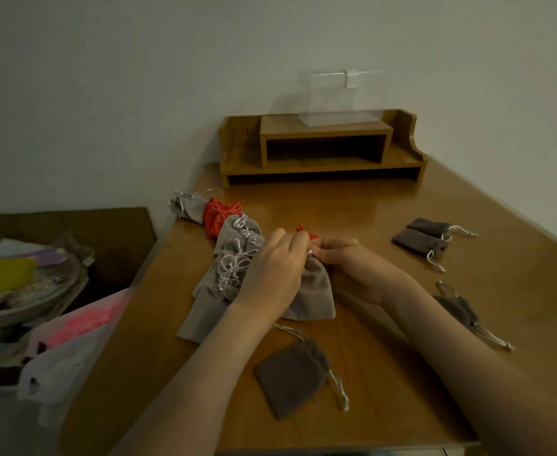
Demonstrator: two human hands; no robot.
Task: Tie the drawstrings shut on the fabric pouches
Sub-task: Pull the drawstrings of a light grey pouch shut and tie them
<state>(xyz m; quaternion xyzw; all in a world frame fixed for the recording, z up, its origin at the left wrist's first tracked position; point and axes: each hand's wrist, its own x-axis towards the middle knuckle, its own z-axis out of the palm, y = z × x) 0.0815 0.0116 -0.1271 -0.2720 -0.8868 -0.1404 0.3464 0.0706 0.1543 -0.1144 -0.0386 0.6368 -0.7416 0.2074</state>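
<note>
At the table's [352, 209] far end stands a wooden shelf [323, 130] (clear box [336, 118] atop); left of the table, a bowl [23, 309].

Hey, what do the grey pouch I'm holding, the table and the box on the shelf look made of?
Grey pouch: soft matte fabric, perhaps velvet; it drapes and creases. Table: glossy wood or veneer; brown, with reflections. Box: clear plastic, likely acrylic; the wall shows through.

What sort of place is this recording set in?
Probably a home desk corner: a glossy brown wooden table against a plain pale wall, a small wooden desktop shelf at its back, and grey fabric drawstring pouches piled on it.
</note>
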